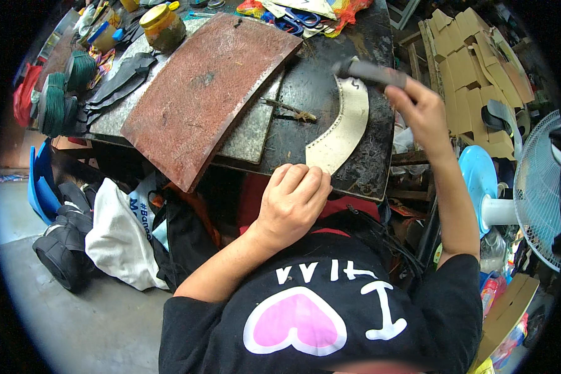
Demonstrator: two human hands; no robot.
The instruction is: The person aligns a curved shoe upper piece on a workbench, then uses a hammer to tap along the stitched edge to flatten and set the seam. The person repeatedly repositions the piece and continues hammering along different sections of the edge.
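A cream curved strip (349, 121), like a shoe-upper piece, lies on the black work table (299, 146). Small marks run along its inner edge. At its near end my left hand (293, 202) has its fingers curled over the table's front edge, touching the strip; its fingertips are hidden. My right hand (421, 112) is closed round a dark hammer-like tool (374, 73), raised over the strip's far end and smeared by motion. Left of the strip lies a thin stick-like tool (288, 110) with a frayed end.
A large reddish-brown board (209, 93) overhangs the table's front edge. Behind it stands a yellow-lidded jar (162, 28); blue-handled scissors (300, 20) lie at the back. Green thread spools (55, 103) are at far left. A fan (545, 187) and cardboard boxes (464, 68) stand at right.
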